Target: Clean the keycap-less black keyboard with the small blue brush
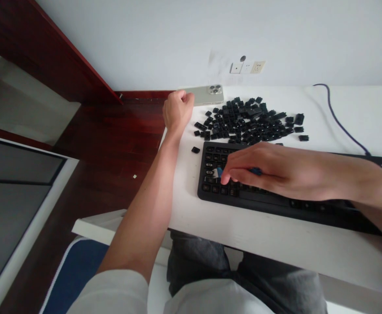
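Head view: our right hand (259, 168) pinches a small blue, pale-tipped brush (219, 172) over the keyboard (256, 202) beneath it. Our left hand (178, 109), curled into a fist, rests by the phone (207, 95); beyond the right, keycaps (232, 120) lie heaped (any print too small to read).

Keyboard (263, 198), keycaps (250, 123), phone (202, 96) on desk (276, 235).

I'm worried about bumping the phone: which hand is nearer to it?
Left. The left hand overlaps one end of the phone in view; contact is unclear. The right hand is over the keyboard, with keycaps between it and the phone.
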### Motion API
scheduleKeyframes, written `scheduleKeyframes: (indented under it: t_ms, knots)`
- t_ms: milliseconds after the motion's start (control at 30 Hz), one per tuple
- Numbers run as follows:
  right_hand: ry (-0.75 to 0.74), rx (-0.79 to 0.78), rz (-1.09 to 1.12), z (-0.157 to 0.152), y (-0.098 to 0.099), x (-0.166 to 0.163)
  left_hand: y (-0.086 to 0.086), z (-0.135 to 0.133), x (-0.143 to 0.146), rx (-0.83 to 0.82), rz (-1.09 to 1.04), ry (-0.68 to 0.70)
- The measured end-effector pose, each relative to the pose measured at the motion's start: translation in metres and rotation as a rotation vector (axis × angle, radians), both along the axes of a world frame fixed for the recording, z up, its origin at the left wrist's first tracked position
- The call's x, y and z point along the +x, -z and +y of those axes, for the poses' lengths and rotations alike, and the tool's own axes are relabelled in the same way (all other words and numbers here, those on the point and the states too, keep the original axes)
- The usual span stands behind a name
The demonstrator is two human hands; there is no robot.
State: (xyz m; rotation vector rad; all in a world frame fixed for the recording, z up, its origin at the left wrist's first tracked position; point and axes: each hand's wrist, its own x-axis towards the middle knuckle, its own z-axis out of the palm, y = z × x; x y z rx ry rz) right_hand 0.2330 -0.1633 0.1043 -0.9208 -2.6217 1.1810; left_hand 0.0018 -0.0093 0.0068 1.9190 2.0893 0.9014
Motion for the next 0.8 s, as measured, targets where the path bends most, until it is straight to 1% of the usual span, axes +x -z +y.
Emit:
scheduleKeyframes:
  t_ms: [100,200,333,400,500,600,800]
  knots:
    - [0.004,-0.033,0.019,0.004,-0.001,-0.001,0.003,0.002,-0.001,0.008,-0.017,0.021]
    - [-0.001,-0.034,-0.021,0.0,-0.004,-0.005,0.003,0.003,0.0,0.013,-0.016,0.018]
    - [-0.053,-0.001,-0.015,-0.01,-0.005,-0.013,0.002,0.002,0.001,0.009,-0.006,-0.005]
    - [-0.043,0.017,-0.001,-0.014,-0.005,-0.014,0.001,0.002,0.001,-0.001,-0.009,-0.009]
    - [-0.025,0.026,-0.034,-0.018,-0.003,-0.014,0.0,0.001,0.001,-0.014,-0.025,0.0]
    - [-0.047,0.017,-0.062,-0.02,0.0,-0.013,0.002,0.002,0.001,-0.011,-0.042,0.01]
    - [-0.012,0.056,-0.087,-0.024,0.004,-0.012,0.003,0.003,0.001,-0.004,-0.026,-0.005]
